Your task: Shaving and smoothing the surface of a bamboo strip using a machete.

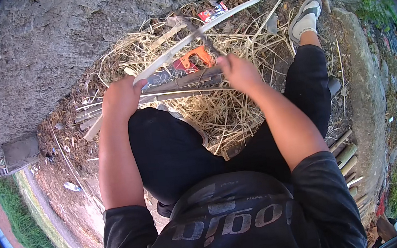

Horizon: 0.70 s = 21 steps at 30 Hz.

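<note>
My left hand (123, 96) is closed round the near end of a long, pale bamboo strip (165, 56), which slants up to the far right. My right hand (242, 73) grips a long dark knife (208, 42), its handle mostly hidden in the fist. The blade crosses the strip about midway and appears to touch it, though motion blurs it slightly. Under the strip, an orange-handled saw (204, 54) lies beside something red (185, 65). Closer to my knees, several wooden or bamboo pieces (183, 81) lie crosswise.
Pale shavings (226, 108) cover the ground between my legs. Beyond them rises a rough grey wall (65, 51). A red and blue packet (213, 12) lies by the wall. To the right, a concrete ledge (364, 83) runs past my sandalled foot (306, 20), with cut bamboo pieces (346, 155) alongside.
</note>
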Each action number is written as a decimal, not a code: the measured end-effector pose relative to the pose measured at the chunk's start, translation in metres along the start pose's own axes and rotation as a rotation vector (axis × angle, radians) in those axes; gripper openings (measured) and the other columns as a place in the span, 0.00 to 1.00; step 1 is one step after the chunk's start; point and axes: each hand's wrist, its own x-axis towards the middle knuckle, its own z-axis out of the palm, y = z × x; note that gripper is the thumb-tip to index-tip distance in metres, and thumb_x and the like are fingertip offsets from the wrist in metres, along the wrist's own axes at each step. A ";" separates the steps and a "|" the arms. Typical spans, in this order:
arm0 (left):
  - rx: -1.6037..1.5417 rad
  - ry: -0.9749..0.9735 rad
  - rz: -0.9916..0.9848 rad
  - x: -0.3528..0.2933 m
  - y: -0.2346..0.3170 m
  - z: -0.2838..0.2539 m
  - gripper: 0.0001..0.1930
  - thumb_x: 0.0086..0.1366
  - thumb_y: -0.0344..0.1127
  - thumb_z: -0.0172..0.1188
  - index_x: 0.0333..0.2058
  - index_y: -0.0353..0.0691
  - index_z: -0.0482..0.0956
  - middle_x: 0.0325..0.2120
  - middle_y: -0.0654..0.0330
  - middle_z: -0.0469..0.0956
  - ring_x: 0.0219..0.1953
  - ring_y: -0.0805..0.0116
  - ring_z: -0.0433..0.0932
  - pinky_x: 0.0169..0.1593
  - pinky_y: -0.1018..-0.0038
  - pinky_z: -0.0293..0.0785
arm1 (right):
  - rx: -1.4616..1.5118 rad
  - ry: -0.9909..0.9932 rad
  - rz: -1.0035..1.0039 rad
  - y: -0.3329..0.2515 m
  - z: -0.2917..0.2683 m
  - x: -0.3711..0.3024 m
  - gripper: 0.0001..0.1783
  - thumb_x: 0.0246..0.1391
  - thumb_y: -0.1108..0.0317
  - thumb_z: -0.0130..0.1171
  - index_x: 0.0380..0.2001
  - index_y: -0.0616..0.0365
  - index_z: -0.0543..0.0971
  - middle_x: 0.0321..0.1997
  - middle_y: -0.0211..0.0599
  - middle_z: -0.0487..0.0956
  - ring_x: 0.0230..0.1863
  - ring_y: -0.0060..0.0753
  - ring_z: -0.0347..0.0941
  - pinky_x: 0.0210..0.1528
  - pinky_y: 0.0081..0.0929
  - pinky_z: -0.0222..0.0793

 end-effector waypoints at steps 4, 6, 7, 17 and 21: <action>0.012 0.008 -0.043 0.001 0.006 -0.003 0.22 0.68 0.56 0.53 0.37 0.40 0.80 0.32 0.48 0.81 0.38 0.44 0.80 0.42 0.54 0.74 | -0.049 0.029 0.107 0.013 -0.019 0.013 0.30 0.66 0.42 0.40 0.33 0.60 0.75 0.29 0.53 0.79 0.34 0.58 0.78 0.39 0.52 0.72; 0.003 0.010 -0.057 0.000 0.005 -0.005 0.22 0.68 0.56 0.53 0.37 0.40 0.80 0.32 0.48 0.81 0.38 0.44 0.80 0.42 0.54 0.74 | -0.025 0.053 0.085 0.004 -0.017 0.003 0.30 0.66 0.42 0.40 0.32 0.61 0.75 0.29 0.52 0.79 0.35 0.58 0.78 0.39 0.52 0.72; -0.004 0.008 -0.074 -0.001 0.003 -0.007 0.22 0.68 0.55 0.53 0.36 0.40 0.80 0.32 0.48 0.81 0.38 0.44 0.80 0.42 0.54 0.74 | 0.000 0.071 0.063 -0.008 -0.016 -0.006 0.30 0.66 0.42 0.40 0.31 0.61 0.75 0.29 0.52 0.79 0.35 0.57 0.78 0.40 0.51 0.71; -0.021 0.004 -0.057 -0.003 0.007 -0.006 0.21 0.67 0.55 0.54 0.35 0.40 0.80 0.31 0.48 0.81 0.38 0.44 0.79 0.41 0.54 0.74 | 0.025 0.041 0.295 0.048 -0.024 0.019 0.33 0.68 0.40 0.35 0.33 0.61 0.75 0.25 0.45 0.79 0.29 0.49 0.78 0.35 0.48 0.72; 0.004 0.021 -0.067 -0.003 0.004 -0.008 0.21 0.67 0.55 0.54 0.36 0.41 0.80 0.32 0.48 0.81 0.38 0.44 0.79 0.41 0.54 0.73 | 0.066 0.096 0.270 0.025 -0.029 0.008 0.35 0.68 0.39 0.31 0.35 0.60 0.76 0.27 0.47 0.80 0.32 0.51 0.79 0.38 0.51 0.73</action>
